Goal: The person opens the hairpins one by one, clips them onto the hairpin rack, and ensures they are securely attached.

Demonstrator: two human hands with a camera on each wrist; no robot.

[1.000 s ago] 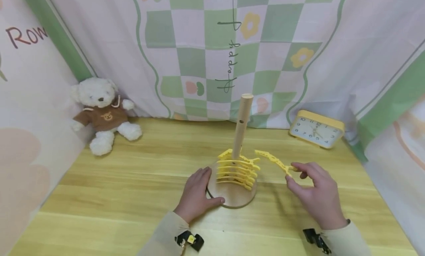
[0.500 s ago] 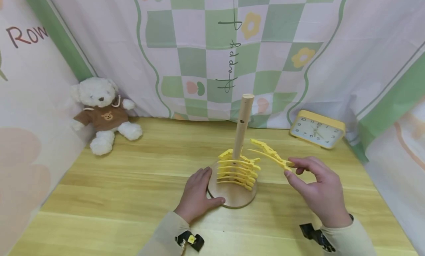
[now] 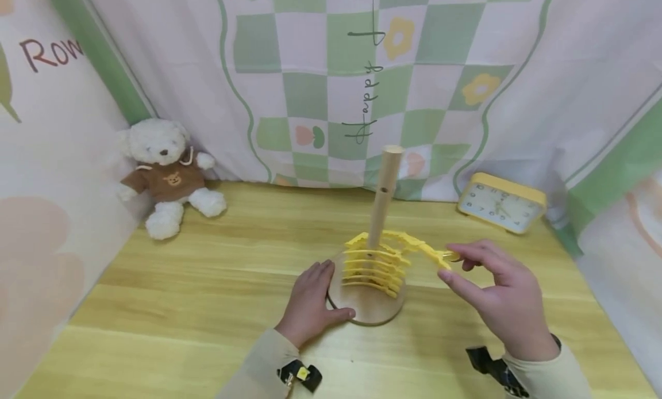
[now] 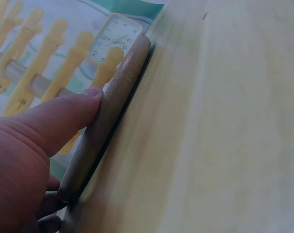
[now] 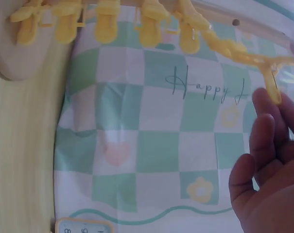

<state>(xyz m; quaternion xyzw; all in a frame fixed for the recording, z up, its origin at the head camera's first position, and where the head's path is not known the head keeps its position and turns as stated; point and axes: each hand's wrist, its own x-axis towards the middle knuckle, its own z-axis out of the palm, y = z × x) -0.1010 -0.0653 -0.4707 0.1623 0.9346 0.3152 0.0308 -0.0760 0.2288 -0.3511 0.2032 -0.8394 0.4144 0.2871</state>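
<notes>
A yellow alligator hair clip (image 3: pixel 428 250) is pinched by its handle end between the thumb and fingers of my right hand (image 3: pixel 504 298). Its far end overlaps the wooden post (image 3: pixel 384 200) just above several similar yellow hair clips (image 3: pixel 373 268), stacked across the post's lower part. From the right wrist, the held clip (image 5: pixel 229 48) reaches toward the post beside the last of the row. My left hand (image 3: pixel 310 301) grips the rim of the round wooden base (image 3: pixel 364 311). In the left wrist view, the thumb (image 4: pixel 64 116) presses on the base's top face, with fingertips at its edge.
The stand is on a wood-grain table (image 3: pixel 207 307). A white teddy bear (image 3: pixel 168 177) in a brown top sits at the back left, and a yellow clock (image 3: pixel 501 202) stands at the back right. Behind hangs a green-and-white checked curtain (image 3: pixel 351 94).
My right hand has brought the hair clip leftward to the post. Its arms spread apart half a second ago, and now its far end overlaps the post. My left hand stays on the base.
</notes>
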